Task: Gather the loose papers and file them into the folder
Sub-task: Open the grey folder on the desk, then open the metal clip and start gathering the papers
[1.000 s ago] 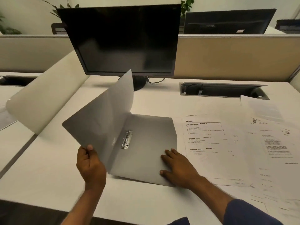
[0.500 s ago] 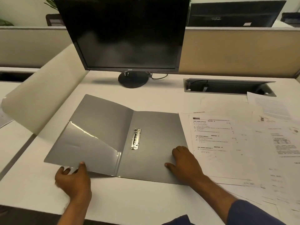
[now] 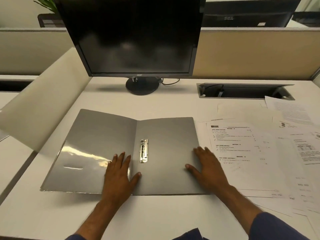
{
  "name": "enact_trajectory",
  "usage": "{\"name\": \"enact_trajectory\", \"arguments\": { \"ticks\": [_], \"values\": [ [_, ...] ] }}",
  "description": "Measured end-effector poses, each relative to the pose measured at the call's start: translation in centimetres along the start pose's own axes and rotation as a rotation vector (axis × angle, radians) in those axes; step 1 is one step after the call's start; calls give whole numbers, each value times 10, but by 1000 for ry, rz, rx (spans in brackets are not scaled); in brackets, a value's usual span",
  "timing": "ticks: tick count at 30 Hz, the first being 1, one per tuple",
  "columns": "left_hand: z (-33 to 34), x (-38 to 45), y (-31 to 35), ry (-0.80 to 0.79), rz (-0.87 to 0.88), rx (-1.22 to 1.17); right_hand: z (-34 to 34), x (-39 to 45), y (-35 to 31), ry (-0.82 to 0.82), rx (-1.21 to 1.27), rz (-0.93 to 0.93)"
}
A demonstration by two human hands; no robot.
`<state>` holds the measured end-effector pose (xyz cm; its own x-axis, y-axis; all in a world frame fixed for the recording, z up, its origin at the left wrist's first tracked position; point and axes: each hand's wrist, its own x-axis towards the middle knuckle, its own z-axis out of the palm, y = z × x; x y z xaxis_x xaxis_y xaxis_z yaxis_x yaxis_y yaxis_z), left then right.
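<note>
i see the wide white desk (image 3: 155, 104) filling the view, with a big black flat monitor (image 3: 131, 37) on its round stand at the back, its top cut off by the frame. a beige partition panel (image 3: 259, 54) runs behind it, and a curved cream divider (image 3: 43, 108) leans along the left. the grey plastic folder (image 3: 107, 135) lies spread flat in front of me, both covers down on the desk, a clear glossy pocket on its left cover. the loose white printed papers (image 3: 245, 149) sprawl just right of it, overlapping; the far ones run out of frame and their text is too blurred to read. a grey cable tray slot (image 3: 242, 91) sits behind them, one sheet covering its right corner. my right hand (image 3: 207, 168) rests flat, fingers spread, on the folder's right edge. my left hand (image 3: 119, 174) presses flat beside the spine, fingers straight. the small metal clip fastener (image 3: 144, 150) lies between them.
</note>
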<state>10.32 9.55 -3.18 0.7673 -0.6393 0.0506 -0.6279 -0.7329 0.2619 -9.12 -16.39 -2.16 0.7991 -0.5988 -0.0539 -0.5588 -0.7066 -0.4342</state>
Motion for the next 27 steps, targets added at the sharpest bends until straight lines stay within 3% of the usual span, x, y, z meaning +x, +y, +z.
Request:
{"name": "enact_trajectory", "arguments": {
  "ticks": [7, 15, 20, 23, 25, 27],
  "values": [
    [12, 8, -4, -92, 1, -44, -4, 10, 35, -14, -164, 203],
    [13, 6, -1, -142, 16, -55, -14, 27, 28, 109, -60, 276],
    [19, 4, 6, -164, 30, -32, -10, 38, -25, 298, -48, 89],
    [21, 3, 9, -157, 15, -4, -8, 43, -56, 419, -182, -91],
    [22, 4, 9, -156, 14, 18, -3, 47, -74, 395, -214, -254],
    [23, 5, 9, -158, 13, 34, 5, 48, -93, 221, -88, -348]
  ]
}}
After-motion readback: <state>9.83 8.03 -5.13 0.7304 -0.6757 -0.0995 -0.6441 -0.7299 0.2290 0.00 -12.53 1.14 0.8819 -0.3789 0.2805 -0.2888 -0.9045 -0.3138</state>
